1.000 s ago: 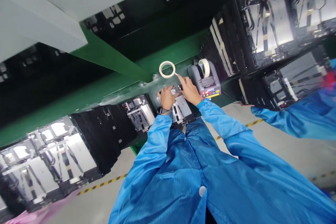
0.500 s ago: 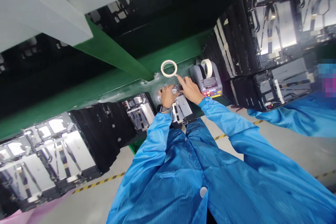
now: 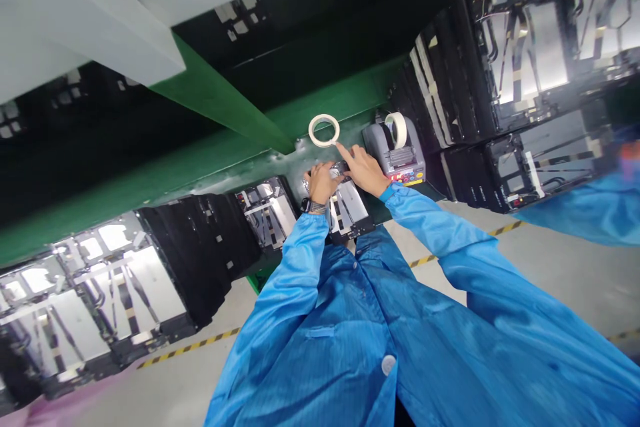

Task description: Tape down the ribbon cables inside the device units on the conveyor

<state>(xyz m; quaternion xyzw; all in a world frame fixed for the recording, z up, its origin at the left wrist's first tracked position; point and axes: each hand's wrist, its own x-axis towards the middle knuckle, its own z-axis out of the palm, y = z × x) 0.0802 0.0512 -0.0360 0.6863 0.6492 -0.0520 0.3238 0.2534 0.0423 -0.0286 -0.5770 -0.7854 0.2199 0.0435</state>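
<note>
In front of my body lies a flat electronic unit (image 3: 351, 205) with a black frame, a silvery plate and dark ribbon cables. My left hand (image 3: 321, 183), a dark watch at its wrist, is bent over the unit's far left part, fingers curled at its edge. My right hand (image 3: 366, 171) rests over the far right part, its index finger stretched out toward a roll of cream tape (image 3: 324, 142). The two thumbs come close together above the unit; anything small between them is too fine to make out. The tape roll lies flat just beyond my hands.
A grey tape dispenser (image 3: 397, 147) with a lit display stands right of my hand. Similar units stand in rows at left (image 3: 145, 280) and right (image 3: 530, 53). A green post (image 3: 230, 100) rises behind the bench. Another person's blue sleeve (image 3: 595, 210) shows at right.
The view has shifted slightly. My hands keep nearly the same place on the unit. At right, the other person's arm has moved back toward the picture's edge.
</note>
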